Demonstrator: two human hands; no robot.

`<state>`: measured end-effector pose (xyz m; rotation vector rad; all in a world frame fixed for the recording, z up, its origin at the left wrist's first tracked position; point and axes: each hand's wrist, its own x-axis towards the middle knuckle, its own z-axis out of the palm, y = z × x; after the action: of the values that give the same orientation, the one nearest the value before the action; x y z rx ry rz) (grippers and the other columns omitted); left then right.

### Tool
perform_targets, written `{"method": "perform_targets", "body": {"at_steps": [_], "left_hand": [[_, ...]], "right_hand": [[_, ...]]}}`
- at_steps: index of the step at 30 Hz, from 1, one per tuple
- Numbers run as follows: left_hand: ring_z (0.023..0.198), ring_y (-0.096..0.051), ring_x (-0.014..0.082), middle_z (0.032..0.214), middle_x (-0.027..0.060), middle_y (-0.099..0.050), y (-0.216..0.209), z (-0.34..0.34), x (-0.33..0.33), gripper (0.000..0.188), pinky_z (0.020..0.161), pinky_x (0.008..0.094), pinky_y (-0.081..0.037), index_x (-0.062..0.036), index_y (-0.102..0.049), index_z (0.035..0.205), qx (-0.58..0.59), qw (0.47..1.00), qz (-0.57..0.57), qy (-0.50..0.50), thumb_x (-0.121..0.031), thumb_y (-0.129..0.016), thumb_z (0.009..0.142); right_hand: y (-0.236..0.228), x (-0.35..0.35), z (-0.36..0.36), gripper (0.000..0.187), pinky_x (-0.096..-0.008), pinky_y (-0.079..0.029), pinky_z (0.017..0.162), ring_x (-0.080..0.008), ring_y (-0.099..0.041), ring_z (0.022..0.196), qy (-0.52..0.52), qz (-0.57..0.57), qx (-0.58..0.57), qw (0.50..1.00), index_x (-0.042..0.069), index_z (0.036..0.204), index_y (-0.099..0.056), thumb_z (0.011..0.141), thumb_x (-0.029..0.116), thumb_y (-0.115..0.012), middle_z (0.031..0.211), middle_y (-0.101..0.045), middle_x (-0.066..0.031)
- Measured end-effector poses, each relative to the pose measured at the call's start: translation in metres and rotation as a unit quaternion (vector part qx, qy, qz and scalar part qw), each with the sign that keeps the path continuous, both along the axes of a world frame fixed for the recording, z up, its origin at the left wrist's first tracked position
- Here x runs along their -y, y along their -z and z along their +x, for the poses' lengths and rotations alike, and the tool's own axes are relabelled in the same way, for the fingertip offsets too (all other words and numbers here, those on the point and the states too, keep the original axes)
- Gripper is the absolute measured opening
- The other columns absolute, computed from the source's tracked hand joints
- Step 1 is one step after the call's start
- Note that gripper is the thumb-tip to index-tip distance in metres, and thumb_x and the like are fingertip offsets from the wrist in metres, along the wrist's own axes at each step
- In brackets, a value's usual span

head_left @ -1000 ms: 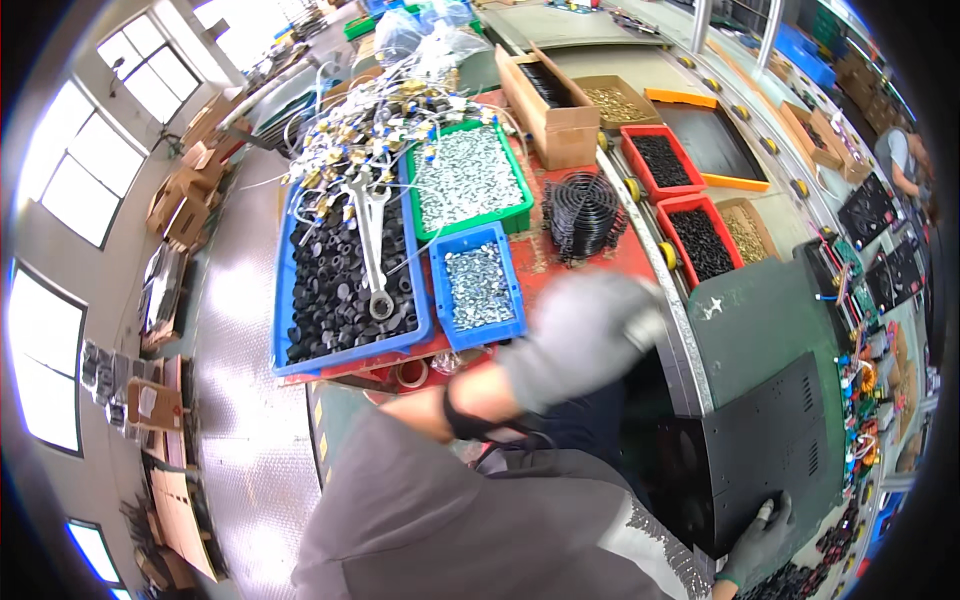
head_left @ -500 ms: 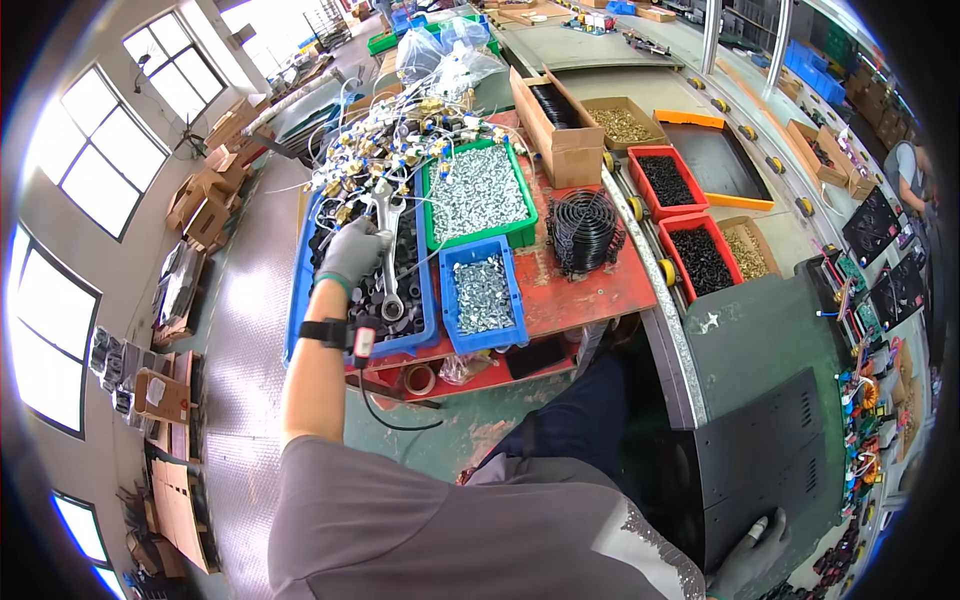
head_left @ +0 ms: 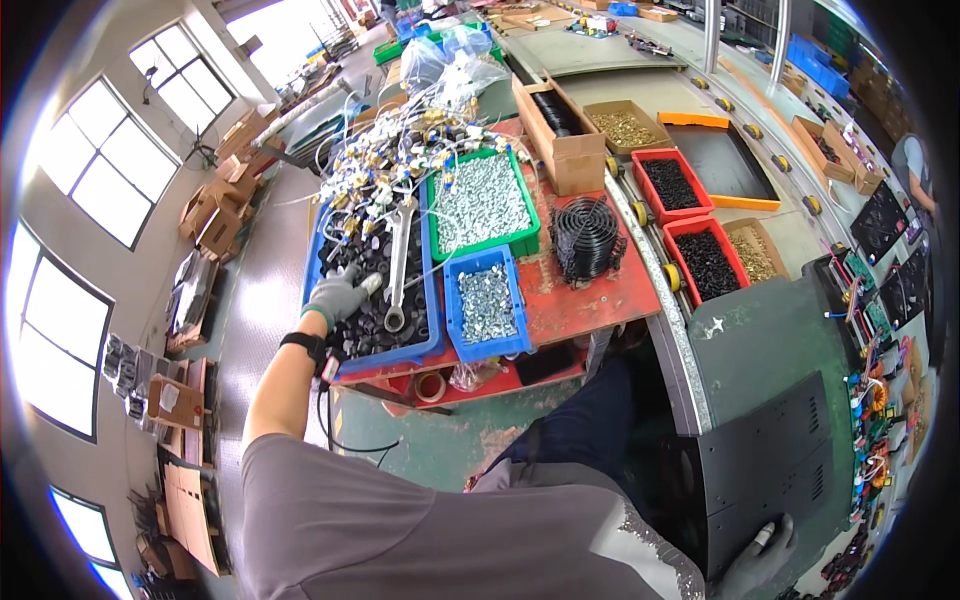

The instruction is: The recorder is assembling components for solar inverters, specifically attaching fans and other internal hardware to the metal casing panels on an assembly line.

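Observation:
My left hand [head_left: 340, 296], in a grey glove, reaches down onto black plastic parts [head_left: 375, 335] heaped in a large blue bin [head_left: 433, 345]. Its thumb stands apart from the fingers, whose tips partly sink among the parts; I make out nothing held. Just right of it, a long metal wrench [head_left: 399, 262] lies across the heap. My right hand [head_left: 762, 560], gloved too, rests with fingers stretched on a flat black panel [head_left: 765, 460] at the lower right.
Tangled fittings with white tubes [head_left: 385, 165] pile behind the bin. Beside it are a green bin [head_left: 533, 240] and small blue bin [head_left: 525, 345] of metal hardware, and black wire guards [head_left: 584, 240]. Red bins [head_left: 708, 290] stand beside the roller line. A co-worker [head_left: 915, 170] is at far right.
My left hand has left the wrench and moved down and left onto the black parts. The wrench stays lying on the heap. My right hand remains on the panel.

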<state>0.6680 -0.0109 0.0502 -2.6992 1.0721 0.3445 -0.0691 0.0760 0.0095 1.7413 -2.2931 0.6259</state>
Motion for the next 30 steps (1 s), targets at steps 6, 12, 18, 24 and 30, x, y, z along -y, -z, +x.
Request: {"method": "perform_targets", "body": {"at_steps": [6,12,18,24,30], "left_hand": [[0.125,-0.052,0.0418,0.135,0.0222,-0.055,0.002,-0.004,-0.015,0.047,0.105,0.0465,-0.042,-0.0199,-0.05,0.137,-0.007,0.997,-0.04,0.073,-0.042,-0.051,0.095],[0.114,-0.057,0.0382,0.119,0.0186,-0.064,0.018,0.0,-0.017,0.039,0.098,0.0465,-0.044,-0.0148,-0.059,0.121,-0.064,0.969,-0.191,0.143,-0.043,-0.06,0.094],[0.103,-0.065,0.0329,0.113,0.0164,-0.065,0.029,-0.001,-0.013,0.033,0.091,0.0398,-0.051,-0.0119,-0.063,0.118,-0.149,0.944,-0.261,0.139,-0.028,-0.069,0.09],[0.101,-0.067,0.0186,0.112,0.0079,-0.071,0.026,0.004,-0.005,0.03,0.089,0.0321,-0.052,-0.0118,-0.064,0.117,-0.187,0.934,-0.282,0.113,-0.021,-0.071,0.09],[0.095,-0.067,0.0138,0.105,0.0063,-0.073,0.029,0.009,0.001,0.031,0.088,0.0284,-0.052,-0.0081,-0.064,0.117,-0.293,0.907,-0.291,0.085,-0.013,-0.072,0.088]], "right_hand": [[0.012,-0.004,-0.011,0.039,-0.048,-0.05,0.081,-0.0394,-0.062,0.095,-0.001,-0.009,-0.028,1.0,0.004,0.118,-0.064,0.098,0.037,-0.059,0.112,-0.063,-0.0227],[0.031,-0.009,-0.019,0.036,-0.0439,-0.043,0.102,-0.0373,-0.052,0.121,0.067,0.018,0.101,0.992,0.002,0.131,-0.056,0.102,0.024,-0.052,0.132,-0.052,-0.0207],[0.031,-0.009,-0.018,0.035,-0.0439,-0.043,0.102,-0.0364,-0.052,0.122,0.078,0.02,0.104,0.991,0.003,0.131,-0.056,0.102,0.023,-0.052,0.134,-0.052,-0.0195],[0.031,-0.009,-0.02,0.035,-0.0441,-0.043,0.102,-0.0365,-0.052,0.123,0.089,0.04,0.08,0.992,0.006,0.131,-0.057,0.101,0.024,-0.054,0.134,-0.052,-0.0192],[0.039,-0.01,-0.026,0.035,-0.0442,-0.043,0.102,-0.0363,-0.052,0.122,0.09,0.025,0.085,0.992,0.007,0.13,-0.057,0.101,0.025,-0.053,0.133,-0.053,-0.0184]]}}
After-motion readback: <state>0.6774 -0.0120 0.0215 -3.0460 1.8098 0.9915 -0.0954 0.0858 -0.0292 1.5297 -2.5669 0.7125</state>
